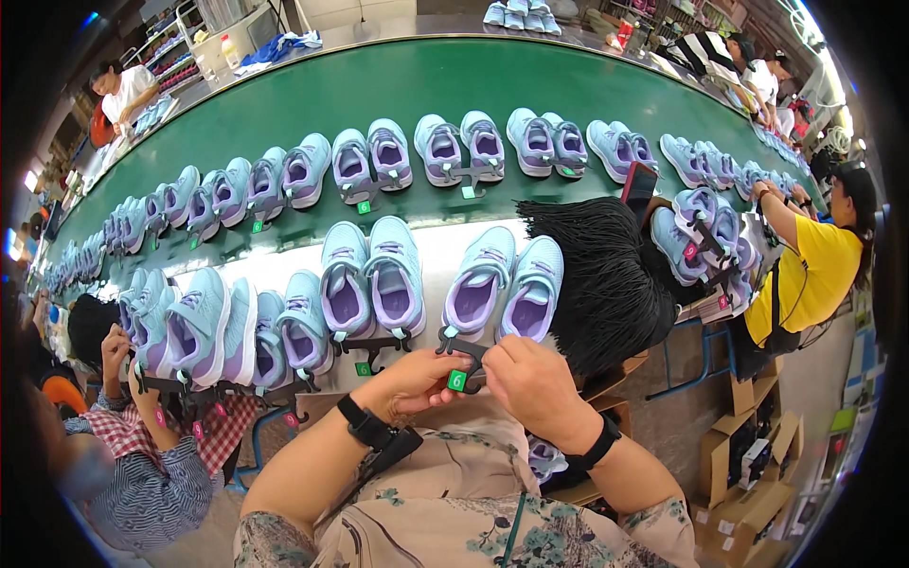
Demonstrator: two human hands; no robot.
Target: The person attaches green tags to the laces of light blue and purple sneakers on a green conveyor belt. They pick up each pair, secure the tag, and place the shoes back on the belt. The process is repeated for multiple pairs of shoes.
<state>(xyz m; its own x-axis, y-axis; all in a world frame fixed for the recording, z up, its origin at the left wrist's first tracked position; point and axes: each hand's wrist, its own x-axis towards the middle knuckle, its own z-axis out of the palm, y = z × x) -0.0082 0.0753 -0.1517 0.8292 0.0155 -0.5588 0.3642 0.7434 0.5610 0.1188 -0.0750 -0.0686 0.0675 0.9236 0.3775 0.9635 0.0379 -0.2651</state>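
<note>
Green conveyor belt [379, 90] w/ a row of lilac-and-aqua shoe pairs [388, 156] beyond my bench. Black lace bundle [601, 275] lies to my right, beside more paired shoes [705, 232]. Co-worker in yellow top [814, 270] at right; another in checked shirt [142, 445] at left. Cardboard boxes [757, 454] on floor, lower right.

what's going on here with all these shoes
A person's left hand and right hand pinch a dark hanger with a green tag joining a pair of pale blue and purple shoes on a white ledge. More pairs line the green conveyor belt. A bundle of black strings lies alongside.
</note>
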